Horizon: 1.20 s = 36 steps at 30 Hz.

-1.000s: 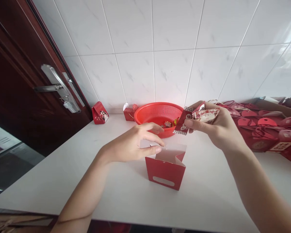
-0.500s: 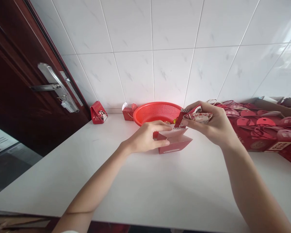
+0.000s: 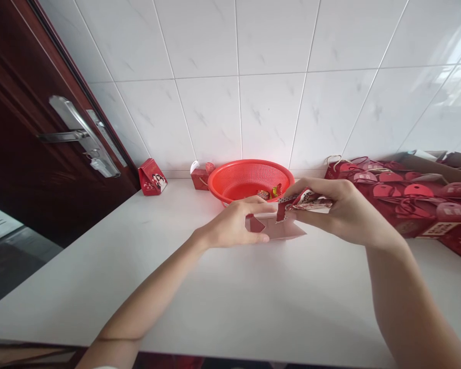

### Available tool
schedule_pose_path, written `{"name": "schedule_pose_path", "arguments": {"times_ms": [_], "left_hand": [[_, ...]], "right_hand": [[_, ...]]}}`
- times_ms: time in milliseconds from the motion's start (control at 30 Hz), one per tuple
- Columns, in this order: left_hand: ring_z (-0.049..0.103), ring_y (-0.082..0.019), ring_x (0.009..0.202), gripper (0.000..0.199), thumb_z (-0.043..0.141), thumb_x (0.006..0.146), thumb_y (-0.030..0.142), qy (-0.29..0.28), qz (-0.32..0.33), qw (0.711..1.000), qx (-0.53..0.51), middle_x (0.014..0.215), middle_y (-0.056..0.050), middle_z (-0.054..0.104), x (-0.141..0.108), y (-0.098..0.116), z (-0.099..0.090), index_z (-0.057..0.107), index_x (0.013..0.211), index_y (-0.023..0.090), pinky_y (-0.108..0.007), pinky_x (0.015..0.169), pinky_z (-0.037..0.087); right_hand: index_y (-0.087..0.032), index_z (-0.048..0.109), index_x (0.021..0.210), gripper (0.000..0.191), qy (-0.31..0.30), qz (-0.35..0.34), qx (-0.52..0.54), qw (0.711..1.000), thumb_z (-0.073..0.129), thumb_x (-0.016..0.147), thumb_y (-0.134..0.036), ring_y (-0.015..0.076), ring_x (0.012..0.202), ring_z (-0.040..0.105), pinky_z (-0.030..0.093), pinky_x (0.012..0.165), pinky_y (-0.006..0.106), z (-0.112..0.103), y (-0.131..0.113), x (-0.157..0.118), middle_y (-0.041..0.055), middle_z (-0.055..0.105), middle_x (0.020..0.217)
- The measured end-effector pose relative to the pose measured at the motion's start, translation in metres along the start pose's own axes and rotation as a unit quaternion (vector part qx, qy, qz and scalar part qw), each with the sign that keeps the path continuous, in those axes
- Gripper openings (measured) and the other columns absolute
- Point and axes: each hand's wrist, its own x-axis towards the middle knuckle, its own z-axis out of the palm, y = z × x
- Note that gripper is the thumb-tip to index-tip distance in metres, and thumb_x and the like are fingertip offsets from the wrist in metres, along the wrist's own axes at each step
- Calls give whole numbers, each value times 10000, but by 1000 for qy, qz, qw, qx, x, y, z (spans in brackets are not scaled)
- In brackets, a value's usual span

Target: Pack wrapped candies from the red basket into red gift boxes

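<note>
Between the thumb and fingers of my left hand (image 3: 230, 224) is a small red paper box (image 3: 288, 232), pale inside and open at the top. It stands on the white table in front of the red plastic basket (image 3: 249, 180). My right hand (image 3: 343, 215) pinches several red-and-white wrapped snack packets (image 3: 307, 200) just over the box's right side. The packets' left end dips toward the opening. A few wrapped sweets (image 3: 274, 191), one of them yellow, lie in the basket, partly behind my hands.
A red gift box (image 3: 152, 178) stands at the table's back left, and a smaller red box (image 3: 200, 178) sits beside the basket. Many red handled boxes (image 3: 407, 205) crowd the right side. A tiled wall (image 3: 269, 113) backs the white table (image 3: 234, 302); a dark door (image 3: 26, 169) is left.
My right hand has lowered the packets closer to the box opening and tilted them. The box has tipped so more of its inside shows. My left hand stays on it.
</note>
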Motion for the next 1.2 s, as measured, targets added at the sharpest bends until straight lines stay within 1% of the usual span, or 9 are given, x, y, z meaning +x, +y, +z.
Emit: {"name": "schedule_pose_path", "arguments": {"times_ms": [200,400,467,633,733,867,967,1033,1200], "left_hand": [[586,-269,1225,512,835,705,252,7,-29,988,-149,1290,-59,650,11,-19,-9,730,1205,287,-382,938,568],[597,-285,1223,555,841,711,286,7,-32,986,-165,1305,-67,660,16,-26,-11,709,1249,280,-426,981,548],[609,-286,1212,566,849,709,297,18,-46,985,-166,1325,-71,655,17,-28,-11,706,1256,279,-452,1010,531],[602,-313,1243,556,885,673,357,53,-76,981,-172,1375,-83,637,19,-39,-13,737,1199,250,-485,1066,495],[551,-322,1309,534,882,684,371,75,-74,978,-177,1344,-85,660,21,-49,-15,745,1184,244,-481,1092,472],[562,-316,1295,490,875,694,363,94,-78,973,-196,1319,-82,675,22,-53,-16,757,1154,240,-472,1090,470],[599,-310,1242,512,882,678,330,76,-75,976,-190,1329,-83,664,20,-45,-17,752,1164,238,-458,1045,507],[617,-302,1212,532,880,675,312,56,-68,980,-178,1342,-83,651,18,-38,-15,744,1183,241,-445,1015,530],[582,-298,1261,573,871,682,319,18,-42,989,-139,1334,-67,643,16,-30,-13,717,1233,280,-429,1030,522]], "right_hand": [[-234,706,932,89,24,-16,-51,998,641,880,-202,173,717,658,474,590,266,14,9,8,16,732,844],[-227,701,1044,240,22,-34,-110,993,588,863,-118,175,726,641,464,599,280,29,25,20,64,710,987],[-227,697,1062,251,41,-35,-107,993,590,861,-122,178,743,642,472,623,289,29,26,20,69,710,1027],[-229,681,1012,164,135,18,-32,990,697,851,-253,163,674,612,474,601,280,22,22,17,15,697,839],[-213,667,993,207,161,43,40,985,740,830,-317,156,650,615,491,574,281,20,21,17,15,690,840],[-198,615,963,319,160,68,172,970,790,792,-402,140,567,606,488,487,262,20,20,21,1,664,741],[-205,575,942,375,155,90,245,953,818,763,-428,142,538,600,464,438,244,20,19,22,-23,635,664],[-204,584,937,363,138,98,260,951,812,771,-433,143,545,605,484,459,252,19,19,22,-18,642,673],[-195,681,863,298,95,77,227,966,789,804,-466,156,668,627,548,618,281,16,26,21,9,657,738]]}}
